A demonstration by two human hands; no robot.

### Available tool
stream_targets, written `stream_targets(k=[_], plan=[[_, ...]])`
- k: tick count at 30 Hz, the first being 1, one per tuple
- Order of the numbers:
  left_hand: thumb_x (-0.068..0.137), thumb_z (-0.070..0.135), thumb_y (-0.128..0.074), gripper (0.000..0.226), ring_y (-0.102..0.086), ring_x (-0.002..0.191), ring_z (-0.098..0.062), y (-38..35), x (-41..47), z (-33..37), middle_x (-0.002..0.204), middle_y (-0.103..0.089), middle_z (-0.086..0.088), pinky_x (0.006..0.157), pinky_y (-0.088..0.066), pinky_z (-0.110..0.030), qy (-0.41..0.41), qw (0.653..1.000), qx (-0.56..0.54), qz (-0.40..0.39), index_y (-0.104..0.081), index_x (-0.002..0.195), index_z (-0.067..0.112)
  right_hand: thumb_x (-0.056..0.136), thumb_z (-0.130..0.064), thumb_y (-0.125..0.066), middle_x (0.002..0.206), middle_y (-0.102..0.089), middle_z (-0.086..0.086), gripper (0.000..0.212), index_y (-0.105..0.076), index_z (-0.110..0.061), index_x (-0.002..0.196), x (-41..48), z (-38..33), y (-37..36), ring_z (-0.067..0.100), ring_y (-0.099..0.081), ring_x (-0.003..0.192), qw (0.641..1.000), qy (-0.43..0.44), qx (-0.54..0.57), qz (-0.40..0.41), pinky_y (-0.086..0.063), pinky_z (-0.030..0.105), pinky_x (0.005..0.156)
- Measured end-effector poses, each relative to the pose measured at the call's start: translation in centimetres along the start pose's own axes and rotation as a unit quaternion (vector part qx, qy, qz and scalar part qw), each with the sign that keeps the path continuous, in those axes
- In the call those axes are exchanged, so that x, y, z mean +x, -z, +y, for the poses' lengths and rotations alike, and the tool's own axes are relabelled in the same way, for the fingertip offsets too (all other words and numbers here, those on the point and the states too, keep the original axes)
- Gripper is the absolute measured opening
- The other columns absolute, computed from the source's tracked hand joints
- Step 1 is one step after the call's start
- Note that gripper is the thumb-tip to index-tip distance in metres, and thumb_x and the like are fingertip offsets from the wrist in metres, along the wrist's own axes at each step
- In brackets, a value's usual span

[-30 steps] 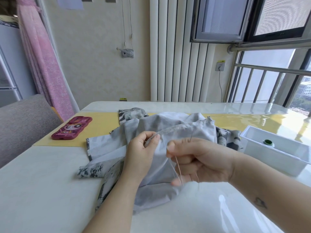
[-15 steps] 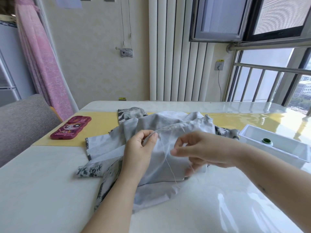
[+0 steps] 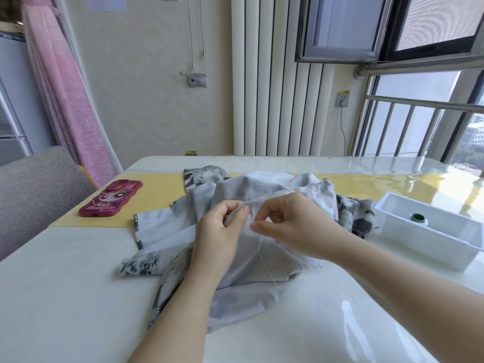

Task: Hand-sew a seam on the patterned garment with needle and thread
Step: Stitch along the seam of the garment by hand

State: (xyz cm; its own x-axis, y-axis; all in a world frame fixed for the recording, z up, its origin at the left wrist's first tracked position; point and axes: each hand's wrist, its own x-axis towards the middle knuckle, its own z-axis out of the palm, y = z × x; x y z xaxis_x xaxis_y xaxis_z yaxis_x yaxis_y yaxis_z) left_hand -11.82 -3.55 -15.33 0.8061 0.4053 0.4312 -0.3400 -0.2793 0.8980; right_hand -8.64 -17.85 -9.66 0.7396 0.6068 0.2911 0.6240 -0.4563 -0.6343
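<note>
The grey and white patterned garment lies bunched, inside out, on the white table. My left hand pinches a raised fold of its seam between thumb and forefinger. Right beside it, my right hand has its fingers curled at the same fold, pinching at the seam; the needle is too small to make out. A pale thread hangs from under my right hand and loops down over the cloth toward the table.
A pink phone case lies on the yellow runner at the left. A white plastic tray with a green spool stands at the right. A grey chair back is at the far left.
My right hand has risen from low over the cloth and moved left, up to the fold that my left hand holds. The thread now hangs slack beneath it.
</note>
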Motion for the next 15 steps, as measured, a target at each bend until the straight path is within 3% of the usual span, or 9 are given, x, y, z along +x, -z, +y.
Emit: stream_targets(k=[3,5,7,9,11,13,15], plan=[[0.091,0.016,-0.062,0.009,-0.055,0.063,0.010,-0.1,-0.2,0.3,0.065,-0.065,0.020,0.062,-0.039,-0.004,0.003,1.000,0.000,-0.004,-0.066,0.084,0.019,0.084,-0.019,-0.068,0.041,-0.033,-0.012,0.020,-0.061,-0.025,0.066,-0.9,-0.3,0.4,0.007,-0.032,0.044,0.996,0.017,-0.004,-0.087,-0.027,0.016,0.046],[0.091,0.016,-0.062,0.008,-0.055,0.063,0.011,-0.1,-0.3,0.4,0.064,-0.064,0.021,0.061,-0.038,-0.003,0.003,1.000,0.003,-0.003,-0.066,0.084,0.019,0.084,-0.024,-0.068,0.042,-0.034,-0.012,0.018,-0.062,-0.028,0.067,-1.1,-0.2,0.8,0.007,-0.032,0.045,0.994,0.024,-0.036,-0.098,-0.027,0.017,0.047],[0.091,0.017,-0.062,0.007,-0.055,0.062,0.010,0.0,-0.4,0.4,0.064,-0.063,0.019,0.060,-0.038,-0.004,-0.002,1.000,0.009,0.001,-0.066,0.086,0.017,0.083,-0.030,-0.069,0.043,-0.037,-0.013,0.013,-0.064,-0.029,0.071,-1.1,-0.3,1.5,0.006,-0.035,0.045,0.994,0.038,-0.068,-0.078,-0.028,0.016,0.047],[0.091,0.018,-0.062,0.007,-0.053,0.060,0.009,0.0,-0.4,0.4,0.065,-0.061,0.017,0.059,-0.038,-0.004,-0.006,1.000,0.010,0.000,-0.067,0.088,0.015,0.082,-0.034,-0.069,0.042,-0.036,-0.010,0.008,-0.065,-0.027,0.079,-0.8,-0.4,2.5,0.007,-0.035,0.043,0.995,0.057,-0.081,-0.009,-0.027,0.017,0.046],[0.091,0.018,-0.061,0.007,-0.052,0.058,0.009,0.1,-0.5,0.5,0.062,-0.061,0.018,0.057,-0.037,-0.004,-0.009,1.000,0.010,-0.002,-0.067,0.089,0.014,0.084,-0.030,-0.067,0.043,-0.035,-0.008,0.014,-0.064,-0.025,0.097,0.0,-0.4,3.6,0.007,-0.036,0.040,0.993,0.045,-0.094,0.050,-0.028,0.016,0.044],[0.091,0.017,-0.061,0.006,-0.051,0.056,0.008,0.0,-0.6,0.6,0.057,-0.059,0.022,0.056,-0.038,-0.005,-0.009,1.000,0.011,-0.006,-0.066,0.087,0.017,0.086,-0.028,-0.064,0.048,-0.040,-0.008,0.028,-0.060,-0.024,0.113,0.8,-0.2,4.1,0.002,-0.044,0.041,0.992,0.007,-0.119,0.035,-0.031,0.013,0.044],[0.091,0.017,-0.062,0.006,-0.049,0.054,0.007,0.0,-0.6,0.6,0.055,-0.058,0.023,0.055,-0.037,-0.006,-0.006,1.000,0.010,-0.008,-0.066,0.087,0.017,0.086,-0.033,-0.063,0.054,-0.047,-0.009,0.024,-0.061,-0.027,0.110,1.4,0.0,4.0,0.000,-0.053,0.051,0.987,-0.029,-0.158,-0.013,-0.035,0.016,0.048]])
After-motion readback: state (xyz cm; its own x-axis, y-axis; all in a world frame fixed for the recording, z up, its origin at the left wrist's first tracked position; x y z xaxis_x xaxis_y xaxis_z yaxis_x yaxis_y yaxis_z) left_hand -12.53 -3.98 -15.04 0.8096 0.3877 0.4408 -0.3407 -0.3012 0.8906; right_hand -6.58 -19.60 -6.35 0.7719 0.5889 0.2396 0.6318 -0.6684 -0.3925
